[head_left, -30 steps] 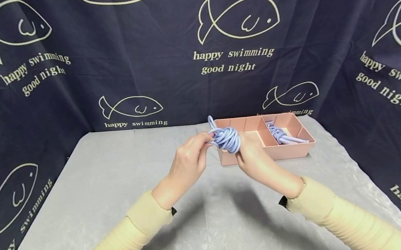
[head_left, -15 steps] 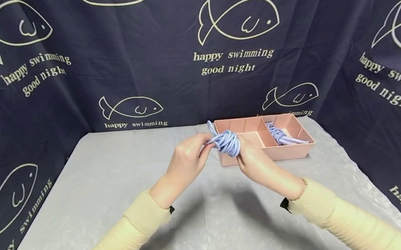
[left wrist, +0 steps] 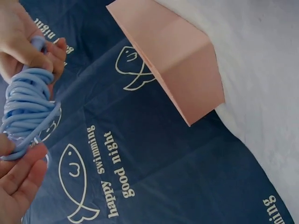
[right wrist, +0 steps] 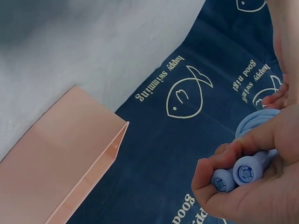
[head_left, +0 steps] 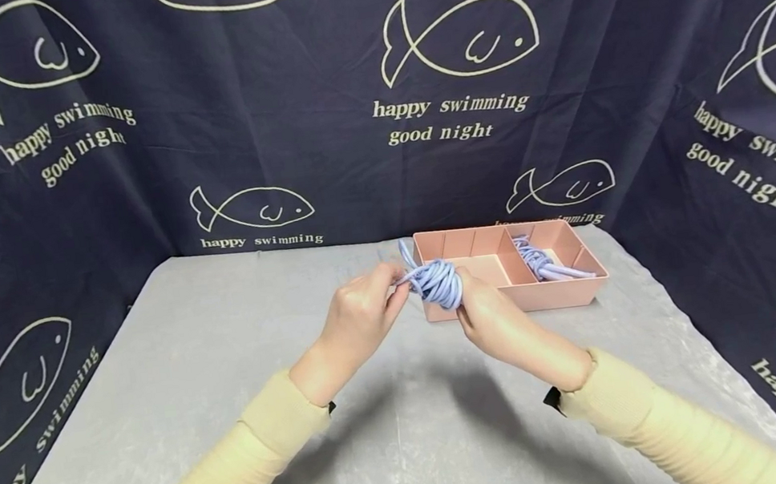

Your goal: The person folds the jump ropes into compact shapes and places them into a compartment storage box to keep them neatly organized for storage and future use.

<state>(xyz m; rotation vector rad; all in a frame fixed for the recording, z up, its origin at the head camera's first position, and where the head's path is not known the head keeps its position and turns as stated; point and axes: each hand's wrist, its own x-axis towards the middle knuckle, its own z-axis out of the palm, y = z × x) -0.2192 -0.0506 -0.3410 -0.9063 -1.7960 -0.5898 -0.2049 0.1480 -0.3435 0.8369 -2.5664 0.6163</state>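
Observation:
A light-blue jump rope, wound into a tight bundle (head_left: 438, 284), hangs in the air between my hands before the pink box. My right hand (head_left: 495, 318) grips its two handles; their round ends (right wrist: 247, 170) poke out side by side from the curled fingers in the right wrist view. On the other side, my left hand (head_left: 360, 310) pinches a strand of cord at the bundle's left end. In the left wrist view the coils (left wrist: 28, 100) wrap in several turns, and the left fingers (left wrist: 28, 172) lie at the bottom of them. A cord loop (head_left: 406, 254) sticks up above the left fingertips.
The pink divided box (head_left: 562, 297) stands at the table's back right, just behind the hands. Its right compartment holds a second blue wound jump rope (head_left: 543, 262). A dark curtain with fish prints (head_left: 313, 106) closes off the back and sides of the grey-covered table (head_left: 223, 319).
The wound bundle has sunk slightly and shifted a little left. The upright loop has become lower and narrower as the left fingers work at the cord. The right hand keeps its grip.

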